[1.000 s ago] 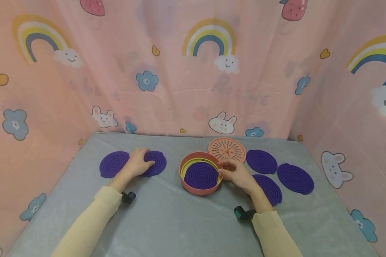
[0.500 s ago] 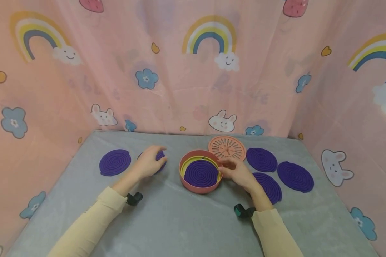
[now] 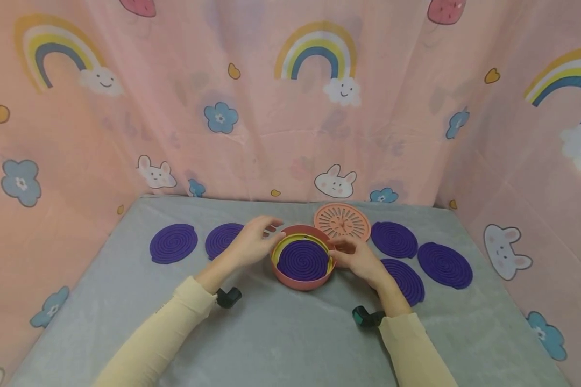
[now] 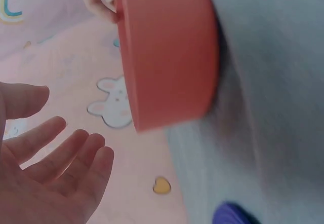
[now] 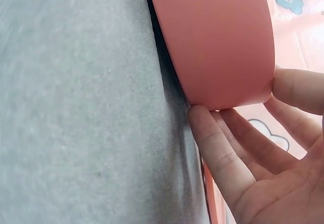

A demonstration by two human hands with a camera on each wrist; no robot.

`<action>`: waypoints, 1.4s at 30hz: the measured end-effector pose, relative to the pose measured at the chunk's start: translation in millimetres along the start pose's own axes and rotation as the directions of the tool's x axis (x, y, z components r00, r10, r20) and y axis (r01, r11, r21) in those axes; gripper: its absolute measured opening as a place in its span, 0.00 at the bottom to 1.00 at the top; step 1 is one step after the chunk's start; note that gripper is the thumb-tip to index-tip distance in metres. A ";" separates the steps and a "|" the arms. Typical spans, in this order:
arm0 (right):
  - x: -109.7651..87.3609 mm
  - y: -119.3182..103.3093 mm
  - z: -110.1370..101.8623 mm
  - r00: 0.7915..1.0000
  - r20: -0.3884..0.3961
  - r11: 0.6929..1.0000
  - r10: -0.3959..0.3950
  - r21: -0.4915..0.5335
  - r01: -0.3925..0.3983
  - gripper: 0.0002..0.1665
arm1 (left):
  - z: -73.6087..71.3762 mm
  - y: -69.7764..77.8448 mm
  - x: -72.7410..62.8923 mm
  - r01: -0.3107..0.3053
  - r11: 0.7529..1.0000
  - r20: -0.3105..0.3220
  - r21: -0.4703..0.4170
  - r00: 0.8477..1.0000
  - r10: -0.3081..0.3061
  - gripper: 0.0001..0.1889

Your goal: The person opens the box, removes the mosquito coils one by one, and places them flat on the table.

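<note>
A round pink box (image 3: 300,286), which looks like a mosquito coil holder, stands mid-table with a yellow ring inside. A purple mosquito coil (image 3: 303,262) lies in it. My right hand (image 3: 363,263) holds the box at its right side; in the right wrist view, fingertips (image 5: 202,117) meet the box wall (image 5: 217,46) and the thumb is at the rim. My left hand (image 3: 252,243) hovers by the left rim, fingers spread and bent a little. The left wrist view shows a gap between that hand (image 4: 55,178) and the box (image 4: 172,57).
Left of the box lie two purple coils (image 3: 173,244) (image 3: 221,240) flat on the grey cloth (image 3: 290,338). Behind the box is a slotted pink lid (image 3: 342,222). Three more coils (image 3: 394,239) (image 3: 445,265) (image 3: 408,282) are at the right, one partly behind my right hand.
My left hand has left the inner left coil and moved right to the box's left rim, carrying nothing. My right hand and the box have stayed put.
</note>
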State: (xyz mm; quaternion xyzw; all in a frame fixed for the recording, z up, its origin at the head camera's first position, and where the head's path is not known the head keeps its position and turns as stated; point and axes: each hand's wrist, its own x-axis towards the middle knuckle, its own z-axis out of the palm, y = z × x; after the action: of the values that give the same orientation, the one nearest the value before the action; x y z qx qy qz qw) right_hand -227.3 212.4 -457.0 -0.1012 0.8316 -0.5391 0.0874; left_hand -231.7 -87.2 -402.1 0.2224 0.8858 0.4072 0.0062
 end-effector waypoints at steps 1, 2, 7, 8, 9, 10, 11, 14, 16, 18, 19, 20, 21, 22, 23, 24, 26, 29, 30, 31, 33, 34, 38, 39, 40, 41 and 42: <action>-0.2 -0.1 -0.3 1.000 0.000 1.000 -0.002 0.003 0.002 0.22 | 2.4 1.7 2.7 -0.009 1.000 -0.001 -0.010 1.000 0.009 0.19; -0.3 -0.1 -0.7 1.000 0.001 1.000 -0.005 0.005 0.005 0.23 | 4.9 3.3 5.4 -0.017 1.000 0.002 -0.018 1.000 0.017 0.19; -0.1 0.3 -1.3 0.999 0.017 0.999 -0.035 0.014 0.035 0.23 | 16.9 9.1 17.1 -0.027 1.000 0.045 -0.012 0.999 0.027 0.20; -0.1 0.4 -1.4 0.999 0.022 0.999 -0.040 0.016 0.040 0.24 | 19.2 10.2 19.4 -0.028 1.000 0.058 -0.007 0.998 0.029 0.20; -0.1 0.1 -1.5 0.999 0.024 0.999 -0.042 0.015 0.041 0.24 | 21.5 11.5 21.7 -0.030 1.000 0.068 -0.002 0.997 0.030 0.21; -0.2 -0.1 -1.5 0.999 0.023 0.999 -0.045 0.016 0.044 0.23 | 23.8 12.5 23.9 -0.029 1.000 0.079 0.001 0.996 0.029 0.21; -0.4 -0.8 -1.4 0.999 0.020 0.999 -0.042 0.015 0.042 0.23 | 26.4 13.3 26.3 -0.029 1.000 0.090 0.003 0.996 0.029 0.21; -1.0 -1.9 -2.1 0.999 0.022 0.999 -0.039 0.011 0.039 0.24 | 35.0 14.0 33.5 -0.017 1.000 0.125 0.014 0.992 0.015 0.20; -1.1 -2.3 -2.1 0.999 0.017 0.999 -0.037 0.008 0.037 0.24 | 41.7 12.2 37.8 -0.011 1.000 0.145 0.023 0.989 0.007 0.20; -0.9 -1.8 -2.2 0.999 0.019 0.999 -0.035 0.011 0.034 0.24 | 47.7 10.5 40.9 -0.001 1.000 0.163 0.029 0.987 -0.003 0.20; -0.7 -1.6 -2.0 0.999 0.018 0.999 -0.035 0.011 0.035 0.24 | 50.4 9.7 42.1 -0.002 0.999 0.170 0.037 0.985 -0.004 0.20; -0.4 -1.3 -1.7 0.999 0.016 0.999 -0.033 0.013 0.033 0.24 | 53.0 8.6 43.2 -0.002 0.999 0.177 0.042 0.984 -0.005 0.20; -0.1 -1.1 -1.3 0.999 0.013 0.999 -0.031 0.013 0.031 0.24 | 55.5 7.3 44.1 -0.002 0.999 0.181 0.051 0.983 -0.007 0.20; 0.0 -0.8 -1.0 0.999 0.013 1.000 -0.030 0.009 0.030 0.24 | 57.3 6.8 44.7 0.004 0.998 0.184 0.062 0.983 -0.016 0.20; 0.4 -0.6 -0.8 1.000 0.014 1.000 -0.028 0.009 0.028 0.24 | 58.9 6.3 45.2 0.009 0.997 0.189 0.071 0.982 -0.023 0.20; 0.6 -0.5 -0.5 0.999 0.014 1.000 -0.029 0.005 0.029 0.24 | 60.3 5.7 45.7 0.012 0.996 0.192 0.083 0.981 -0.028 0.20; 0.8 -0.6 0.2 1.000 0.007 1.000 -0.021 0.002 0.021 0.23 | 62.5 4.6 46.8 0.028 0.994 0.196 0.103 0.979 -0.048 0.20; 0.9 -0.2 0.4 1.000 0.006 1.000 -0.020 0.002 0.020 0.23 | 64.2 4.4 48.2 0.053 0.991 0.198 0.126 0.977 -0.077 0.20; 0.8 -0.1 0.5 1.000 0.004 1.000 -0.022 0.003 0.022 0.23 | 64.7 4.6 48.6 0.057 0.989 0.197 0.135 0.977 -0.083 0.20; 0.7 0.2 0.5 1.000 0.003 1.000 -0.019 0.006 0.019 0.22 | 65.1 4.8 48.9 0.059 0.988 0.198 0.143 0.976 -0.087 0.20; 0.6 0.8 0.2 1.000 0.005 1.000 -0.024 0.008 0.024 0.22 | 65.3 6.1 48.5 0.068 0.984 0.206 0.162 0.973 -0.101 0.19; 0.6 0.9 0.2 1.000 0.006 1.000 -0.025 0.008 0.025 0.22 | 65.5 6.6 48.3 0.070 0.983 0.212 0.170 0.972 -0.106 0.20; 0.6 1.7 -0.3 1.000 0.004 1.000 -0.021 0.009 0.021 0.23 | 65.7 8.3 46.9 0.074 0.981 0.230 0.178 0.966 -0.114 0.20; 0.4 1.9 -0.6 1.000 0.003 1.000 -0.021 0.006 0.021 0.23 | 65.9 8.1 47.1 0.069 0.982 0.229 0.176 0.967 -0.109 0.19; 0.4 2.1 -0.7 1.000 0.002 1.000 -0.019 0.003 0.019 0.23 | 65.8 7.7 47.3 0.058 0.984 0.226 0.170 0.969 -0.096 0.19; 0.2 2.5 -1.1 1.000 0.003 1.000 -0.019 0.000 0.019 0.23 | 65.7 7.4 47.6 0.048 0.986 0.221 0.160 0.972 -0.084 0.18; 0.0 2.8 -1.3 1.000 0.003 1.000 -0.019 -0.001 0.019 0.23 | 65.7 6.9 47.9 0.039 0.988 0.217 0.152 0.974 -0.072 0.18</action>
State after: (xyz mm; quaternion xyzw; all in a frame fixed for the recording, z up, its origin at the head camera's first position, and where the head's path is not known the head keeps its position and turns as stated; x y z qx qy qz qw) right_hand -227.8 214.6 -459.1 -0.1099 0.8306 -0.5394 0.0838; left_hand -259.6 -16.9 -432.9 0.2415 0.9131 0.3131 0.0998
